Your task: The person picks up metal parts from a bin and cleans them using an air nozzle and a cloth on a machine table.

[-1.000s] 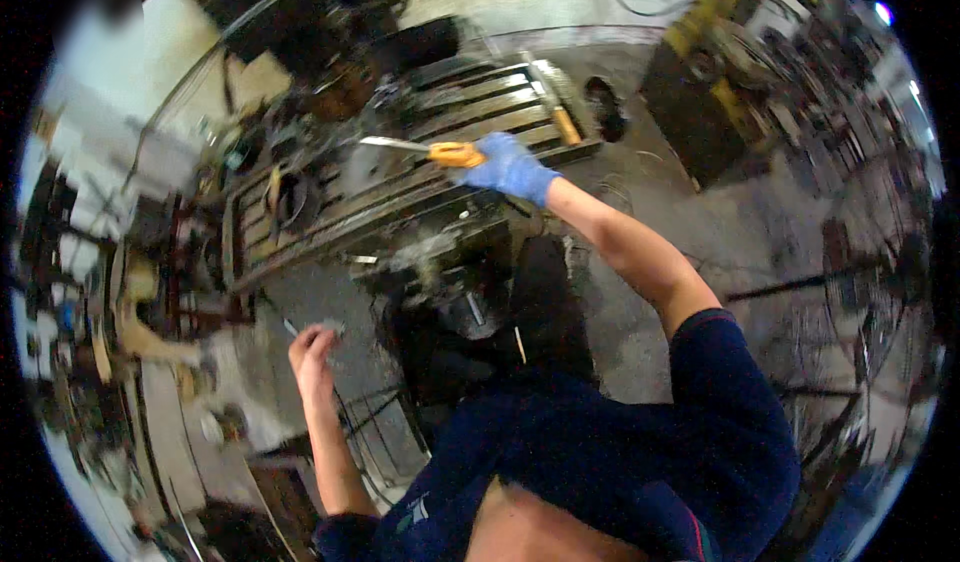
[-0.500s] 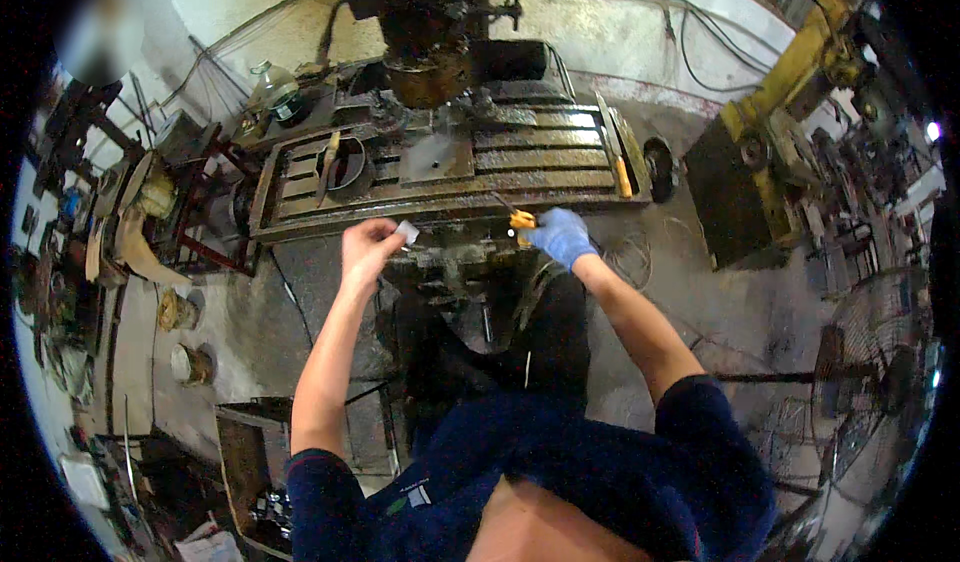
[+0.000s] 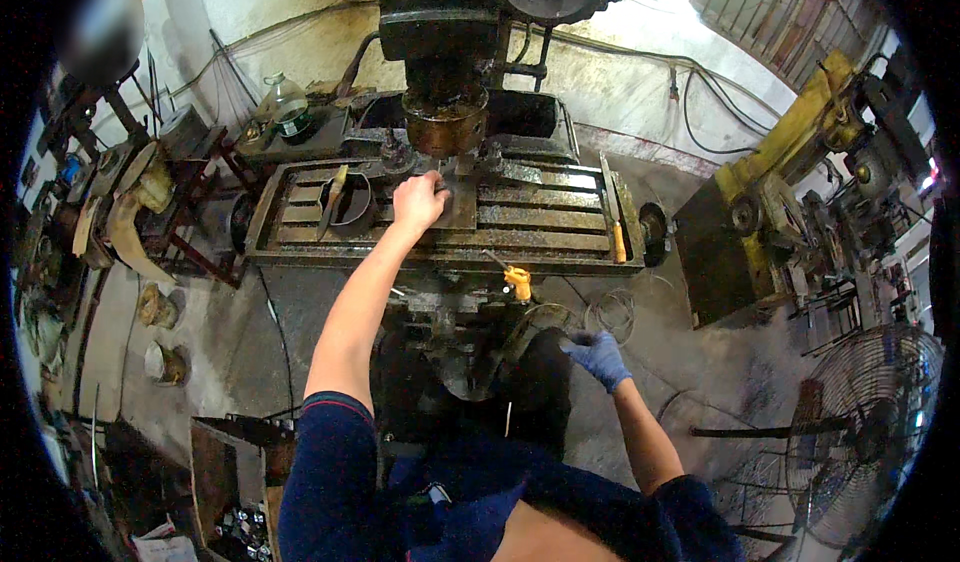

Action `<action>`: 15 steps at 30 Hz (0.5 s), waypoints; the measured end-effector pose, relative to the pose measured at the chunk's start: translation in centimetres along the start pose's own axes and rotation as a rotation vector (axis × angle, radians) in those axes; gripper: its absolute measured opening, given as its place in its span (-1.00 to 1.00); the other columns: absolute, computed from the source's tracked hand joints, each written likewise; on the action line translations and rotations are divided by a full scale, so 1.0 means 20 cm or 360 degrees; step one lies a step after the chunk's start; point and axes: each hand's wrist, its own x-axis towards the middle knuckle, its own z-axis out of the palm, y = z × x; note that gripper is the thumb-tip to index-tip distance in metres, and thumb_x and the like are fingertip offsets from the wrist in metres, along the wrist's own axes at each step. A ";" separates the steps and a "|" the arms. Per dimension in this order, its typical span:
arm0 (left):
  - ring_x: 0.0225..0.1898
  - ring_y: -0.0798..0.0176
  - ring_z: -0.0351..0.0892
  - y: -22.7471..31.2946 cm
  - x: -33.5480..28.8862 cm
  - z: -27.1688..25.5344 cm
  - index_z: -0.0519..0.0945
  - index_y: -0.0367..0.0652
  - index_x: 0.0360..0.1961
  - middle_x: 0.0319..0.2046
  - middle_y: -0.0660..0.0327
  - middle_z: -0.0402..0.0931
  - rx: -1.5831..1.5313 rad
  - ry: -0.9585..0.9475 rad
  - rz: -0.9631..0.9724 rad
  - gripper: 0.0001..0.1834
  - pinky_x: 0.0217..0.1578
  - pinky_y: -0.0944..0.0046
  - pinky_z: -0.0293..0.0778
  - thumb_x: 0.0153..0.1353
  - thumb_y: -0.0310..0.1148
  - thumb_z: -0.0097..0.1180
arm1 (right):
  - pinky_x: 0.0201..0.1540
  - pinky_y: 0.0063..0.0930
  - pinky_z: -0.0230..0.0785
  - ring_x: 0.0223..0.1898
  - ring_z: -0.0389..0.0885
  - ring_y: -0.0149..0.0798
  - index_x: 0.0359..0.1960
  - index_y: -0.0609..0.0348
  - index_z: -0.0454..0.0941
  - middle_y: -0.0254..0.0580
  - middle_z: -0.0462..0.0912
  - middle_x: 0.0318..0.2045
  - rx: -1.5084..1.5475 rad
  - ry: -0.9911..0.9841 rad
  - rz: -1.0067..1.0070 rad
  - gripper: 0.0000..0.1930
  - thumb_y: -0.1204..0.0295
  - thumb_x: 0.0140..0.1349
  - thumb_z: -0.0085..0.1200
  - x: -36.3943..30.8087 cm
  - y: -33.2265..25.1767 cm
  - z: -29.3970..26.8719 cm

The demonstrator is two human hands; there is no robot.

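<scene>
My bare left hand (image 3: 418, 202) reaches over the slotted machine table (image 3: 540, 219), just below the round cutter head (image 3: 446, 122). Its fingers are curled down at a flat metal plate (image 3: 460, 214); whatever they hold is hidden. My right hand (image 3: 600, 362), in a blue glove, is low beside my leg with loosely bent fingers and nothing visible in them. A yellow air blow gun (image 3: 517, 284) hangs at the table's front edge, apart from both hands.
On the table, a brush (image 3: 334, 200) rests across a round pot (image 3: 356, 210) at left, and a yellow-handled file (image 3: 618, 240) lies at right. A large bottle (image 3: 290, 112) stands behind left. At right are a yellow machine (image 3: 735, 192) and a caged fan (image 3: 860, 422).
My left hand has moved forward from the table's front to the plate; the small pale piece in it is now hidden. My right hand has let go of the blow gun and dropped back.
</scene>
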 end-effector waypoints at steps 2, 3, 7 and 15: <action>-0.37 -0.05 0.53 -0.04 0.04 0.03 0.57 -0.16 -0.40 -0.48 -0.01 0.54 -0.0053 -0.0035 0.0107 -0.77 -0.31 0.02 0.43 -0.09 -0.28 0.16 | -0.20 -0.46 0.39 -0.29 0.55 -0.34 -0.27 0.41 0.54 -0.06 0.62 -0.32 0.0105 0.0040 0.0014 -0.61 0.34 -0.06 0.26 -0.04 0.06 -0.02; -0.36 -0.06 0.53 -0.06 0.05 0.04 0.56 -0.17 -0.40 -0.48 -0.01 0.54 -0.0065 -0.0027 0.0122 -0.78 -0.31 0.02 0.43 -0.08 -0.30 0.15 | -0.19 -0.45 0.39 -0.28 0.55 -0.34 -0.26 0.43 0.54 -0.06 0.62 -0.30 0.0157 0.0057 0.0019 -0.60 0.34 -0.07 0.26 -0.06 0.09 -0.03; -0.35 -0.07 0.52 -0.06 0.08 0.08 0.55 -0.20 -0.37 -0.46 -0.03 0.54 -0.0137 0.0036 0.0224 -0.81 -0.30 0.03 0.44 -0.04 -0.37 0.11 | -0.18 -0.47 0.38 -0.27 0.55 -0.35 -0.23 0.37 0.54 -0.10 0.63 -0.30 0.0182 0.0030 0.0114 -0.62 0.35 -0.05 0.25 -0.09 0.13 -0.07; -0.39 -0.07 0.54 -0.06 0.08 0.14 0.50 -0.22 -0.32 -0.48 0.01 0.54 0.0040 0.0171 0.0167 -0.77 -0.36 0.01 0.44 0.00 -0.33 0.10 | -0.26 -0.49 0.40 -0.37 0.57 -0.37 -0.27 0.32 0.57 -0.14 0.64 -0.37 0.0199 0.0109 -0.0043 -0.70 0.38 -0.02 0.19 -0.12 -0.10 -0.14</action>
